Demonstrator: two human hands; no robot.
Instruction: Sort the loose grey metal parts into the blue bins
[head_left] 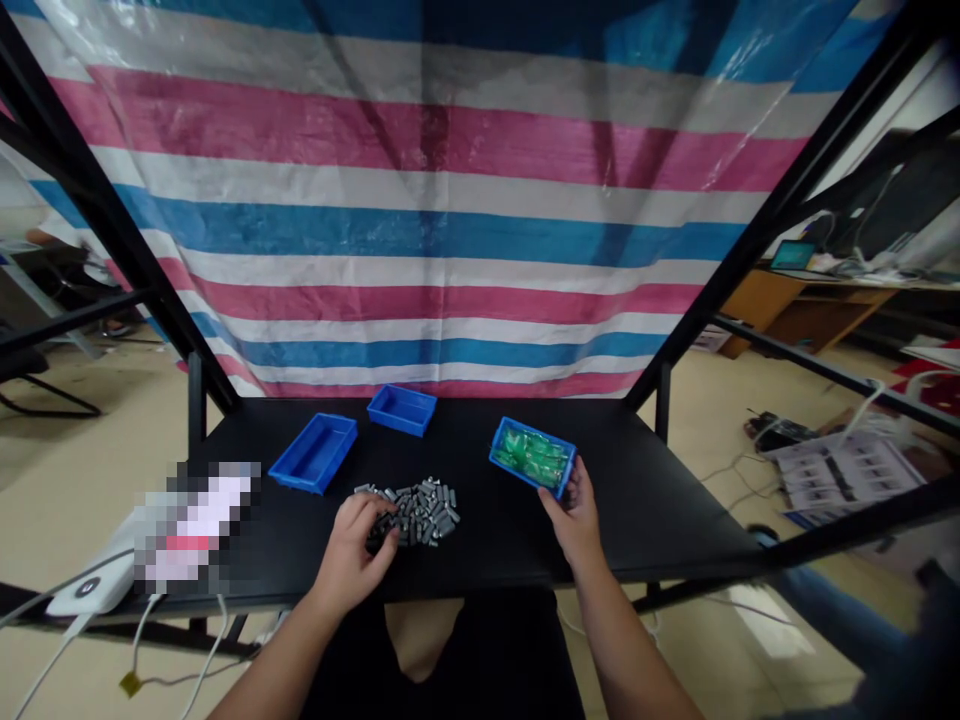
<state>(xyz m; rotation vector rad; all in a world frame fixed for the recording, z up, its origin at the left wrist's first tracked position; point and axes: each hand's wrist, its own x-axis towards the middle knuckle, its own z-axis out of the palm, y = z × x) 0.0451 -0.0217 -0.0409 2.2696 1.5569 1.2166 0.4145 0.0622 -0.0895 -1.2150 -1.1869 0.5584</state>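
Note:
A pile of small grey cylindrical parts with silvery pieces among them (429,512) lies near the front middle of the black table. My left hand (354,555) rests at the pile's left side, fingers loosely curved over it and the thumb apart; I see nothing gripped in it. To the right, my right hand (577,512) grips the near right corner of a blue plastic tray (531,488), its thumb along the front wall. Green items (534,455), seemingly in clear plastic, fill that tray.
Two more blue trays, one at the left (319,452) and one at the back (403,410), stand on the table (480,560). A white device (94,590) with cables sits at the left edge beside a blurred-out patch. Behind hangs a striped sheet (450,235) between black frame bars.

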